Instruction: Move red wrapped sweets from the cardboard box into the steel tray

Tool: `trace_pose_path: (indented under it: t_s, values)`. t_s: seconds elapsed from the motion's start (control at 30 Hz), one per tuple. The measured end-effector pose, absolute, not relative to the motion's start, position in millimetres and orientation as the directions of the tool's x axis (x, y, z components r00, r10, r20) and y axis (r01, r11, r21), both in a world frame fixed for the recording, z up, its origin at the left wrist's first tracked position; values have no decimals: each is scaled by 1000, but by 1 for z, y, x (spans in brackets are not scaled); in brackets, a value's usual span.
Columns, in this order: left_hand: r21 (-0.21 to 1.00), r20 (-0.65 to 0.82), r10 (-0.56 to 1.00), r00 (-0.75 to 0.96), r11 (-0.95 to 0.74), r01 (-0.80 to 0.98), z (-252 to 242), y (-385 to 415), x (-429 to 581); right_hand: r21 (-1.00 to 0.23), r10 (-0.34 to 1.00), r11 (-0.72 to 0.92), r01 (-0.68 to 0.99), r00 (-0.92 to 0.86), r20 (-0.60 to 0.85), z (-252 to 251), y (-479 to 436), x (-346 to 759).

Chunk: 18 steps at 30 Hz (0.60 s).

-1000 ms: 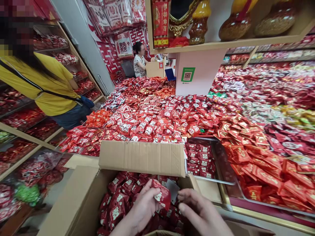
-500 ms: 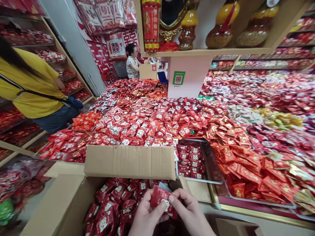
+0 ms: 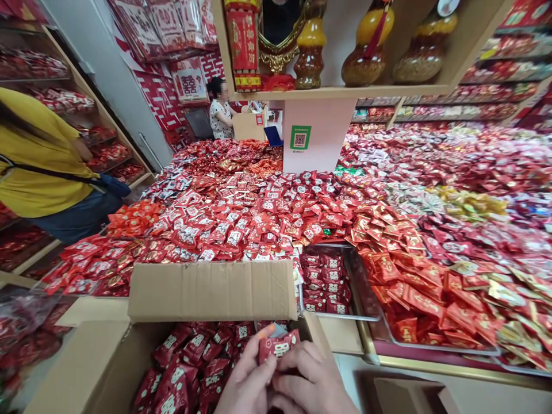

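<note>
Both hands are over an open cardboard box (image 3: 211, 292) at the bottom centre. My left hand (image 3: 248, 371) pinches the left side of a dark red packet (image 3: 279, 347) with white characters. On its right side, my right hand (image 3: 304, 374) has its fingers curled against the packet's lower edge. A pale bluish slip (image 3: 279, 329) shows behind the packet. Many similar dark red packets (image 3: 176, 382) fill the box beneath and left of my hands. The lower part of what the hands hold is partly hidden by the fingers.
Beyond the box, a metal tray (image 3: 364, 287) holds stacked dark red packets. Heaps of red packets (image 3: 215, 213) cover the counter. A person in yellow (image 3: 43, 161) stands at the left shelves; another sits farther back. A wooden shelf (image 3: 345, 92) with gourd-shaped bottles overhangs the counter.
The view has shifted, moving the surroundings slightly left. My right fingers have curled in around the packet's lower side, and the packet now sits flatter, with its characters more visible.
</note>
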<state>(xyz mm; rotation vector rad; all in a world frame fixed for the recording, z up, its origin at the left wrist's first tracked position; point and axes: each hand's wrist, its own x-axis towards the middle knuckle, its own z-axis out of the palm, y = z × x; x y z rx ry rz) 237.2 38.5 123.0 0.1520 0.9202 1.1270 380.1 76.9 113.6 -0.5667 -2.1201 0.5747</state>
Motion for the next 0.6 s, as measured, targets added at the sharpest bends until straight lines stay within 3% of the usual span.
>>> trace_pose_path:
  t_s: [0.1, 0.2, 0.3, 0.4, 0.6]
  values:
    - [632, -496, 864, 88, 429, -646, 122, 37, 237, -731, 705, 663, 161, -462, 538, 114, 75, 387]
    - [679, -502, 860, 95, 460, -573, 122, 35, 237, -913, 920, 334, 234, -291, 262, 112, 74, 395]
    - [776, -517, 856, 17, 478, -411, 124, 34, 237, -986, 942, 77, 150, -336, 22, 113, 75, 397]
    - [832, -511, 857, -73, 471, -293, 127, 37, 238, -998, 941, 0, 65, -338, -22, 117, 75, 394]
    - [646, -621, 777, -104, 432, -629, 130, 40, 250, -945, 954, -240, -223, -233, -187, 104, 68, 386]
